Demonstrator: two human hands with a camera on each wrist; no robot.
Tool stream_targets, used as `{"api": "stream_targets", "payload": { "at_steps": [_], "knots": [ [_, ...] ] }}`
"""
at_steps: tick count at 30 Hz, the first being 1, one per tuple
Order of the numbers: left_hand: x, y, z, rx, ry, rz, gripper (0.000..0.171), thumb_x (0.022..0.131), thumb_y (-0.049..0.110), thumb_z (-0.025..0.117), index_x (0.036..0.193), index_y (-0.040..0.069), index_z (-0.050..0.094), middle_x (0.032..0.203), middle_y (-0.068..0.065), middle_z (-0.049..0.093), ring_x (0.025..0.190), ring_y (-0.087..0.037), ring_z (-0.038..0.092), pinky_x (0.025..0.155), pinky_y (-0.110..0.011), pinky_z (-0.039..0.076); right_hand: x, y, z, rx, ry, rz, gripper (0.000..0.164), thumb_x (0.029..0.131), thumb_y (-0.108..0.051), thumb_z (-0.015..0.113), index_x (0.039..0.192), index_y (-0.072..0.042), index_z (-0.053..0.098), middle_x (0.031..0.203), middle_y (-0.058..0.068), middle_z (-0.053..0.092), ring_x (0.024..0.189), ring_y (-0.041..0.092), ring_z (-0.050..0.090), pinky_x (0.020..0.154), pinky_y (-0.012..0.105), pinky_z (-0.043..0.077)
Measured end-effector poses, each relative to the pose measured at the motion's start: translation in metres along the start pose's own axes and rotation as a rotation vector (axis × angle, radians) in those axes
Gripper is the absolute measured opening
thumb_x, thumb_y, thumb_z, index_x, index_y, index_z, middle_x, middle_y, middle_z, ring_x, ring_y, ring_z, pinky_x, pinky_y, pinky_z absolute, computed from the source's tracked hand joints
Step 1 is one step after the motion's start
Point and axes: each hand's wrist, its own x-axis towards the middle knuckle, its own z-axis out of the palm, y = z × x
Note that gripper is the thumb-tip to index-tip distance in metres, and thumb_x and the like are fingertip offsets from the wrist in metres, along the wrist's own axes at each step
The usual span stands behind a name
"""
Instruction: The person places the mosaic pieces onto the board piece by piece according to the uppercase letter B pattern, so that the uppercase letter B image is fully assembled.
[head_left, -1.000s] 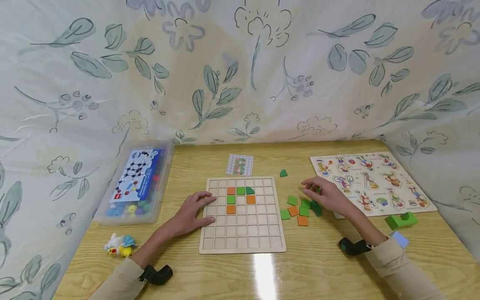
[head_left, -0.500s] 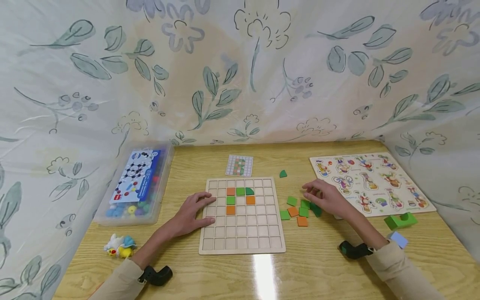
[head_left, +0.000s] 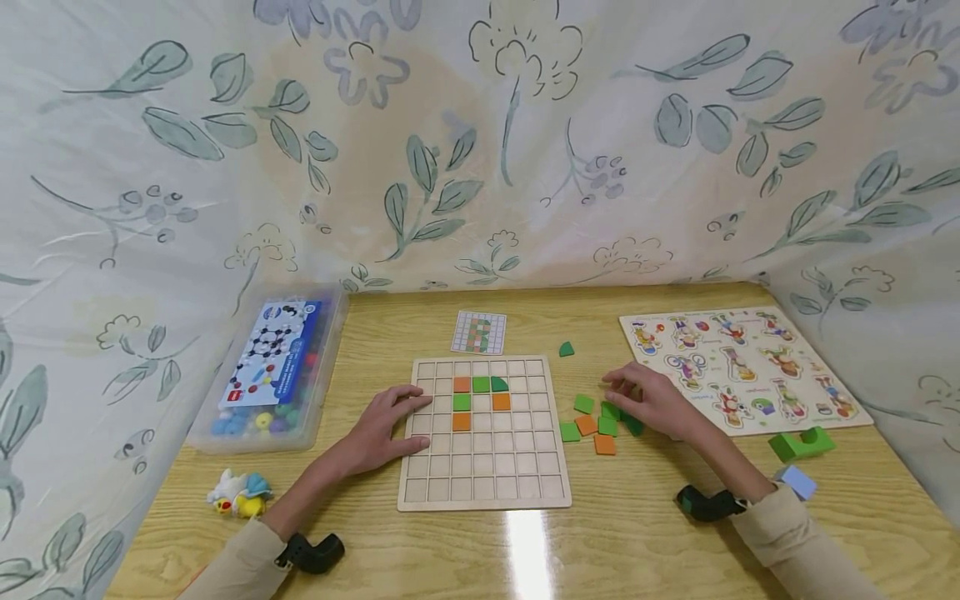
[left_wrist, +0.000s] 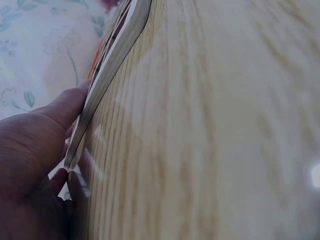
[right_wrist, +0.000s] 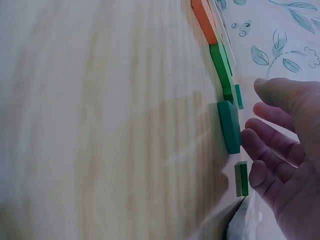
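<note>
A square wooden grid board [head_left: 483, 467] lies flat on the table, with several orange and green tiles set in its upper cells. My left hand [head_left: 378, 429] rests along its left side, thumb and fingertips touching the frame. In the left wrist view, the thumb [left_wrist: 67, 107] lies against the board's edge [left_wrist: 112, 60]. Over the right of a loose tile cluster hovers my right hand [head_left: 648, 400], fingers loosely bent and holding nothing. A dark green rounded tile [right_wrist: 229, 126] is close to its fingertips in the right wrist view; the hand partly covers it in the head view.
A small pattern card [head_left: 478, 332] and a dark green quarter-round tile [head_left: 566, 349] lie beyond the board. At right are a picture puzzle board [head_left: 742, 367], a green arch block [head_left: 802, 444] and a blue block [head_left: 797, 481]. A bead box [head_left: 270, 367] and small toys [head_left: 240, 493] sit left.
My right hand has shifted slightly towards me over the tiles and now covers more of the dark green rounded one. The left hand and the board tiles stay as they were.
</note>
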Motion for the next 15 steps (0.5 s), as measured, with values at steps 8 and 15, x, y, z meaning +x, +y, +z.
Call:
{"api": "stream_targets", "payload": {
  "at_steps": [8, 15],
  "knots": [
    [-0.0003, -0.0004, 0.0006, 0.009, -0.001, 0.007, 0.061, 0.086, 0.033, 0.073, 0.14, 0.012, 0.053, 0.142, -0.012, 0.046, 0.133, -0.035, 0.039, 0.104, -0.059, 0.031, -0.0011, 0.0, 0.0008, 0.005, -0.036, 0.014, 0.022, 0.091, -0.015, 0.068, 0.112, -0.008, 0.067, 0.095, 0.001, 0.064, 0.079, 0.007, 0.059, 0.066, 0.024, 0.048],
    [-0.0006, -0.001, 0.0012, 0.011, 0.001, 0.009, 0.061, 0.086, 0.032, 0.073, 0.14, 0.011, 0.053, 0.142, -0.012, 0.046, 0.133, -0.036, 0.039, 0.104, -0.059, 0.031, -0.0019, -0.0006, 0.0013, -0.015, -0.04, 0.008, 0.025, 0.089, -0.018, 0.071, 0.112, -0.008, 0.067, 0.096, 0.001, 0.064, 0.081, 0.009, 0.059, 0.065, 0.024, 0.047]
  ]
}}
